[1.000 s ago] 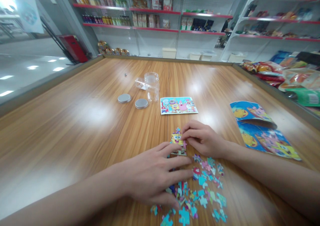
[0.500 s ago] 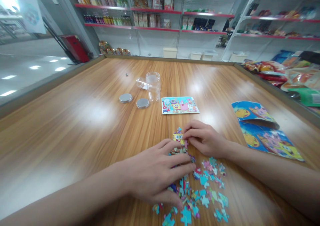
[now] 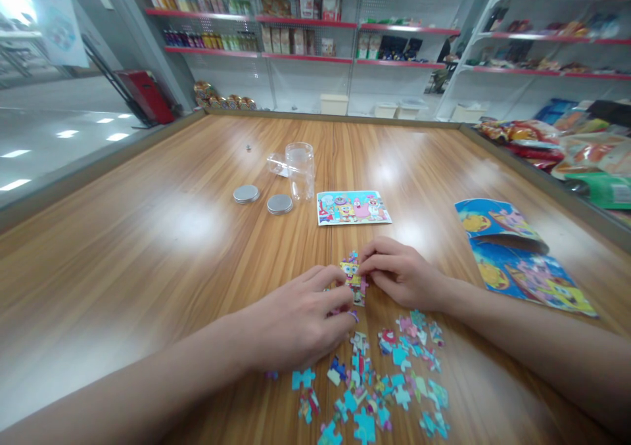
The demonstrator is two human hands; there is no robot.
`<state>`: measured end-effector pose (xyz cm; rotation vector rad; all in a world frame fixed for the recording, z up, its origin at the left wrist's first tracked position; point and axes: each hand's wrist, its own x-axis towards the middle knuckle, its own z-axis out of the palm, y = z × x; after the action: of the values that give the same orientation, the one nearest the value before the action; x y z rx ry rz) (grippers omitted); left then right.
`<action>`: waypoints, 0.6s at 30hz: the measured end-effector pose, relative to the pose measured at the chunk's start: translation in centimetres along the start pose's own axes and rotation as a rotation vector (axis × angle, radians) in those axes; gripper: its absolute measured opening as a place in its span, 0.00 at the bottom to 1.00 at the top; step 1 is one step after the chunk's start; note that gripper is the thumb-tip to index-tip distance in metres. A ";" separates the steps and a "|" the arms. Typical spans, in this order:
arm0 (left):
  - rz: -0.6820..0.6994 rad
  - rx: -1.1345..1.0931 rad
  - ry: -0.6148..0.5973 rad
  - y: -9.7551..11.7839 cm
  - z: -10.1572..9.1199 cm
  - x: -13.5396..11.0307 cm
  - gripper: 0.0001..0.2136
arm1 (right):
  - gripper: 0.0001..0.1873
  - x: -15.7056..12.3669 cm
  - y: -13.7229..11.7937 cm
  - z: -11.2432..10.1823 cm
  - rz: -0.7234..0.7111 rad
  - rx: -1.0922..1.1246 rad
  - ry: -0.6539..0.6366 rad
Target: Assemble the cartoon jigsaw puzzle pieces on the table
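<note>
A small joined patch of jigsaw pieces (image 3: 353,275) with a yellow cartoon figure lies on the wooden table (image 3: 162,234). My right hand (image 3: 399,275) pinches its right edge with curled fingers. My left hand (image 3: 296,323) has its fingers curled, the tips pressing on the patch's lower left side. Several loose puzzle pieces (image 3: 379,379), mostly teal and pink, are scattered just in front of both hands.
A picture card (image 3: 353,208) lies beyond the patch. Behind it stand a clear jar (image 3: 300,171) and two metal lids (image 3: 262,198). A blue printed bag (image 3: 517,254) lies at the right. Snack packets (image 3: 566,146) crowd the right edge. Shelves line the back.
My left hand has pulled back off the loose pieces and curled its fingers against the joined patch. More loose pieces now show. My right hand has barely moved.
</note>
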<state>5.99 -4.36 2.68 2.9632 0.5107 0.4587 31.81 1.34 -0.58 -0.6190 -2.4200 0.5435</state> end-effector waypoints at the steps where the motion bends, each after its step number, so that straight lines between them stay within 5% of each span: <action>1: -0.001 0.001 0.010 0.0 -0.1 0.0 0.10 | 0.15 0.0 0.0 0.0 0.000 -0.002 0.000; 18: -0.211 0.036 -0.144 -1.3 -0.9 -0.8 0.10 | 0.13 -0.1 0.1 0.0 0.016 -0.051 0.073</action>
<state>4.60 -3.40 3.11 2.9026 0.8112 0.2164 31.87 1.39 -0.68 -0.6685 -2.3690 0.4588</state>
